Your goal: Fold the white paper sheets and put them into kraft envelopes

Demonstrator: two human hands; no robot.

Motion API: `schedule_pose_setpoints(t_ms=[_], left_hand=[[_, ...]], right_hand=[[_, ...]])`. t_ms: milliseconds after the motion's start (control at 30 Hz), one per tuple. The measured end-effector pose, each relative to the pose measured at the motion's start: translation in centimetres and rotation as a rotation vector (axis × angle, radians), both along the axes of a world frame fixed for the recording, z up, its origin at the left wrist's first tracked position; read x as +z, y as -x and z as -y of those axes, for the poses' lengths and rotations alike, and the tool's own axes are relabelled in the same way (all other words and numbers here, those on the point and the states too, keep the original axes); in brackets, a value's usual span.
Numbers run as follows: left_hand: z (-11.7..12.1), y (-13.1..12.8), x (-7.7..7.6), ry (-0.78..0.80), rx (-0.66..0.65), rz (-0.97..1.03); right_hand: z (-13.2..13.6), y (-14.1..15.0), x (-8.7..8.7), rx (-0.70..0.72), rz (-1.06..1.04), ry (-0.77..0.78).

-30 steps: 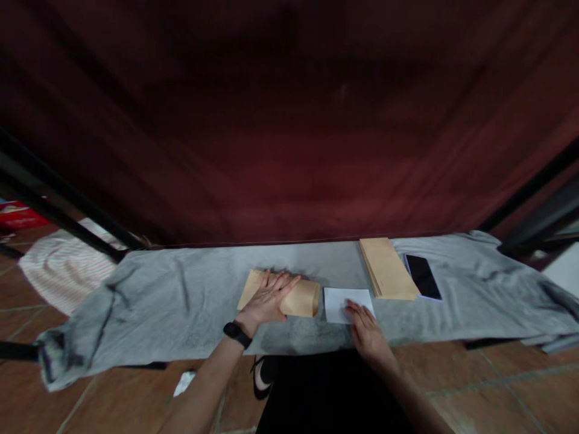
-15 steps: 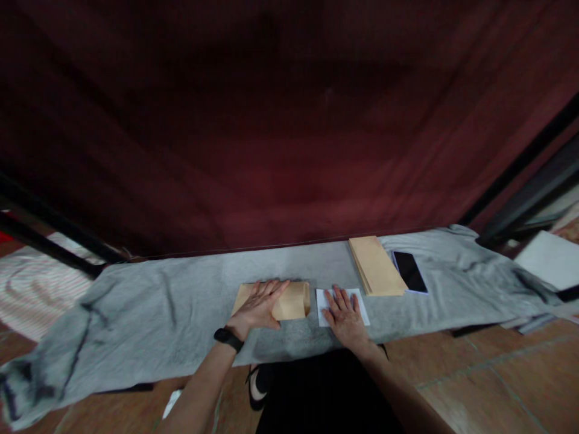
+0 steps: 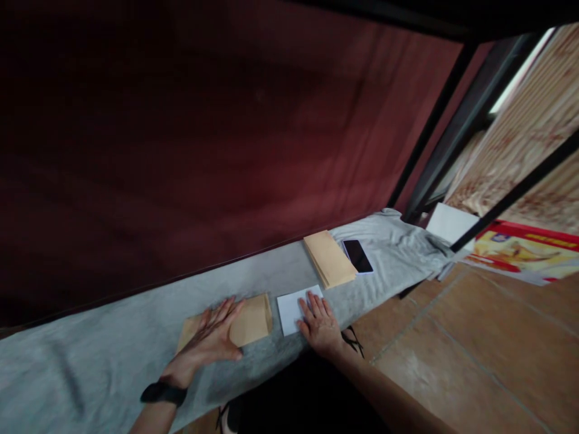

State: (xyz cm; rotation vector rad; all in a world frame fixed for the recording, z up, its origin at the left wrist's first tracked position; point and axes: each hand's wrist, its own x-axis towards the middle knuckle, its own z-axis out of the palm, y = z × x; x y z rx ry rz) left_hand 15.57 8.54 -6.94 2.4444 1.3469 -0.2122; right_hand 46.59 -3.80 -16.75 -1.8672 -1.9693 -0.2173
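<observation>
My left hand (image 3: 215,334), with a black band on the wrist, lies spread over a brown paper envelope (image 3: 254,319) on the grey cloth. Its fingers are apart and rest on the paper, whose right end shows a folded or open edge. Just to the right, my right hand (image 3: 322,325) lies flat on the right side of a white sheet of paper (image 3: 289,309). A narrow strip of cloth separates the sheet from the envelope. Beyond the right hand sits a stack of brown envelopes (image 3: 329,258), with a dark-screened phone (image 3: 359,256) beside it.
Grey cloth (image 3: 122,343) covers the long, narrow surface. A dark red panel (image 3: 226,150) rises along its far side. Black metal bars (image 3: 432,129) stand at the right. On the tiled floor (image 3: 479,343) lies a colourful printed sheet (image 3: 520,253).
The view has turned to the right, so the things appear further left and more floor shows. Both hands stay on the same papers; the right hand lies slightly further right on the white sheet.
</observation>
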Motion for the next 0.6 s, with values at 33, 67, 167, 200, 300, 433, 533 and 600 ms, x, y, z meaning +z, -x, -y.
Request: schedule_pose_setpoints(t_ms=[33,67,167,200,300,433,533,600], left_hand=[[0.3,-0.5,-0.1,-0.014,0.005,0.057],[0.8,-1.4,-0.3,-0.029,0.007,0.134],[3.6,-6.5,-2.0,-0.077,0.013,0.397],[4.9,-8.8,-2.7,-0.080,0.009,0.451],[8.4,-15.7,-4.9,-0.101,-0.007,0.491],[9.7,-19.9,-6.9,-0.247,0.065,0.447],[9.4,-19.1,-7.7,-0.302,0.122,0.420],[9.6,-18.0,-7.9,-0.324,0.157,0.391]], right_hand=[[0.0,0.1,0.0,-0.002,0.001,0.002],[-0.1,0.1,0.1,-0.004,0.002,0.004],[-0.2,0.3,0.2,-0.017,0.004,0.020],[-0.2,0.3,0.3,-0.018,0.005,0.031],[-0.1,0.0,0.4,0.032,0.006,0.073],[0.4,-0.9,0.5,0.050,-0.031,0.099],[0.9,-1.6,0.5,0.007,-0.065,0.069],[1.4,-2.0,0.5,0.001,-0.077,0.045]])
